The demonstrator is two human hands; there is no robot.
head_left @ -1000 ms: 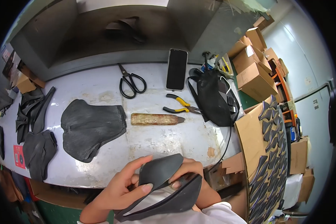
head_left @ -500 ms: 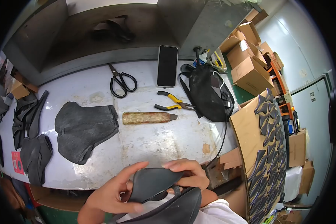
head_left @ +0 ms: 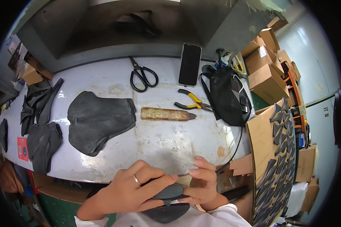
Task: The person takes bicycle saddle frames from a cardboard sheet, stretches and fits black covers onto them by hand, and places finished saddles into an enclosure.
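Observation:
Close to my body, at the table's near edge, I hold a dark grey leather shoe upper (head_left: pixel 168 212). My left hand (head_left: pixel 138 185) wears a ring and lies over it, fingers bent around its left and top side. My right hand (head_left: pixel 201 184) grips its right end with thumb and lower fingers, while the upper fingers stick up. Parts of the upper are hidden behind the fingers. Beyond my hands, a wood-handled knife (head_left: pixel 166 114) lies on the table (head_left: pixel 166 147). A stack of dark grey leather pieces (head_left: pixel 98 121) rests to its left.
Black-handled scissors (head_left: pixel 143 77), a phone (head_left: pixel 190 65), yellow-black pliers (head_left: pixel 194 101) and a black bag (head_left: pixel 227 96) lie farther back. More dark pieces (head_left: pixel 45 145) are at the left. On the right stands a board (head_left: pixel 259 138) bearing rows of dark parts, with cardboard boxes (head_left: pixel 267 77) behind.
The shoe upper has been turned and lowered, with its pale lining now out of sight. My left hand has swung over its top. The view has shifted, so the table items appear farther right.

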